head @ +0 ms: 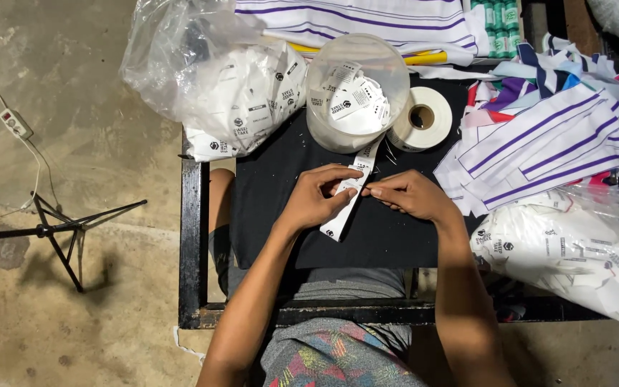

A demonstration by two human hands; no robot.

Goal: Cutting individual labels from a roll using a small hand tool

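1 white label strip (349, 197) on the black table (281, 186), long axis slanting from tub (357, 93) down-left. Pinched near the middle by left hand (317, 197) and right hand (410, 193), fingertips closed on it. 1 tape roll (421, 118), 2 label bags (231, 93).

Centre of frame: left hand (317, 197) and right hand (410, 195) pinch a white label strip (345, 208) over a black cloth surface (281, 215). Just above: clear round tub (356, 93) of labels, white tape roll (420, 118) touching its right side. Upper left: plastic bag of labels (216, 93). Right: striped fabric pieces (546, 136). Left edge: tripod (59, 229) on the floor.
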